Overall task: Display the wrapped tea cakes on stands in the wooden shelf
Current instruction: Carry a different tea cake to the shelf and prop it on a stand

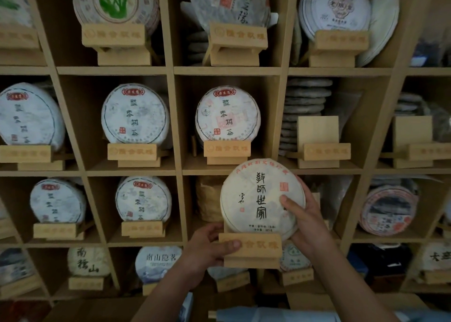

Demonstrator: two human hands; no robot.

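A round tea cake in white paper with black characters [258,195] sits upright on a light wooden stand [253,249], held out in front of the wooden shelf [178,170]. My left hand [207,246] grips the stand's left end, thumb across its front board. My right hand [306,218] holds the cake's right edge, thumb pressed on its face and fingers behind. Cake and stand hover before the compartment in the third row, just right of centre.
Most compartments hold wrapped cakes on stands, such as one directly above [228,114]. Two bare stands [322,148] [419,148] sit in the middle row at right, with stacked cakes [307,107] behind. A paper-wrapped bundle [210,197] stands inside the compartment behind the held cake.
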